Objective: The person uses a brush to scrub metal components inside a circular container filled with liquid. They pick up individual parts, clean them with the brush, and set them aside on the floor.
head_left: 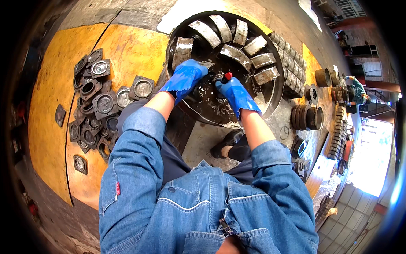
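Note:
Both my hands wear blue rubber gloves and reach into a large round black tub point(279, 91) with a dark, wet bottom. My left hand point(186, 79) is closed at the tub's left side, on a metal piece point(207, 64) whose edge shows past the fingers. Wrapped round a red-ended tool point(228, 76), my right hand point(237, 94) is low over the wet middle; the tool's working end is hidden. Several curved metal segments lie around the tub's inside, among them one at the left point(182, 51) and one near the centre point(235, 56).
Square metal flanges point(104, 104) with round openings are heaped on yellow boards at the left. Stacked curved metal blocks point(293, 63) stand right of the tub. Further right are metal rings point(306, 117) and a cylinder point(323, 78). A black shoe point(226, 144) shows below the tub.

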The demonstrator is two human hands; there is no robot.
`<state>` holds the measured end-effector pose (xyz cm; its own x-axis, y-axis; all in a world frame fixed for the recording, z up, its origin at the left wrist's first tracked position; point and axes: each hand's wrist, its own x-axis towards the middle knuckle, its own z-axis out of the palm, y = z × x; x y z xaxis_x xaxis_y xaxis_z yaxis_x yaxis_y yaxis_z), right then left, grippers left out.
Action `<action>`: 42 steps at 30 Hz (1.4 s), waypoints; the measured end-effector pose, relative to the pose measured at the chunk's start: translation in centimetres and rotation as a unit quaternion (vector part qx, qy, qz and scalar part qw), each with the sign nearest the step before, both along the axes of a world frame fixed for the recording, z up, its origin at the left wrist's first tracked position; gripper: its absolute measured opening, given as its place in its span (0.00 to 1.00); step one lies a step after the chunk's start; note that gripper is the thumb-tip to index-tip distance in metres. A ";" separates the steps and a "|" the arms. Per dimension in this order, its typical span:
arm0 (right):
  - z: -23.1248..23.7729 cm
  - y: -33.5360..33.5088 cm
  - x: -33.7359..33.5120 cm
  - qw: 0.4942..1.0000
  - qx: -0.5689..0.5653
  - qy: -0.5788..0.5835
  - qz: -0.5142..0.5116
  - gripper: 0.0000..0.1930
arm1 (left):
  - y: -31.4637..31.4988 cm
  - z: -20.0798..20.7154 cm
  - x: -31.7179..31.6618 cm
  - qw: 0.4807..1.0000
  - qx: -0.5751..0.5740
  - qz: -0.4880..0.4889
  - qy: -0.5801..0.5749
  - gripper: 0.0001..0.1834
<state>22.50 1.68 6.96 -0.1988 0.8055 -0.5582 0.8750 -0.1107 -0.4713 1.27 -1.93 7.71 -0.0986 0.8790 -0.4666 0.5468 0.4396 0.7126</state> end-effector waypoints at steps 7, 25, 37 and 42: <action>-0.9 -2.0 2.2 0.958 -0.151 0.192 -0.147 0.16 | 0.1 -2.1 -0.4 0.998 0.048 -0.016 -0.028 0.27; -1.9 -6.6 4.1 0.842 -0.131 0.368 -0.372 0.09 | 0.0 0.5 2.3 0.981 -0.060 -0.054 0.179 0.43; 2.7 -3.3 10.2 0.846 0.029 0.447 -0.288 0.16 | -1.6 -0.3 7.0 0.976 -0.049 -0.069 0.202 0.51; 3.1 -2.9 9.9 0.781 0.047 0.562 -0.270 0.15 | -1.1 0.3 9.7 0.956 -0.085 -0.108 0.260 0.48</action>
